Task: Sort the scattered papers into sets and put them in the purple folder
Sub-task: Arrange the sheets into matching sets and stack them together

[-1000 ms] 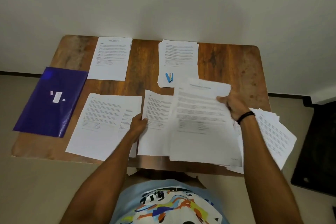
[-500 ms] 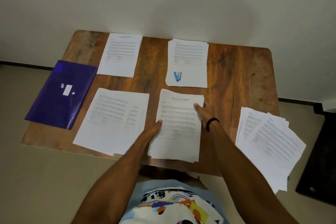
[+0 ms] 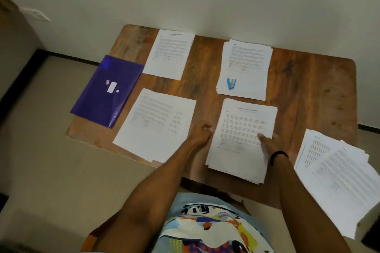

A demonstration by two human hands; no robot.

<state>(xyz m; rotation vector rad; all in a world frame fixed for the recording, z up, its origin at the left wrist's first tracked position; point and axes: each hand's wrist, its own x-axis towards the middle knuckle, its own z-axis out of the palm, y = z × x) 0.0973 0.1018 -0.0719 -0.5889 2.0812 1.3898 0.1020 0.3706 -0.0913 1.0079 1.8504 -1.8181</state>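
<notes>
Stack (image 3: 242, 135): printed papers, lying between my hands.
Left hand (image 3: 202, 132): fingers curled, empty, beside its left edge.
Right hand (image 3: 272, 144): fingers resting straight on its right edge.

The bench (image 3: 298, 92) is brown wood with a streaked grain and dull, worn patches. The purple folder (image 3: 102, 98) is thin glossy plastic, catching light along a crease. The papers (image 3: 242, 139) are matt white sheets. The small stapler (image 3: 231, 84) looks blue plastic with grey metal
</notes>
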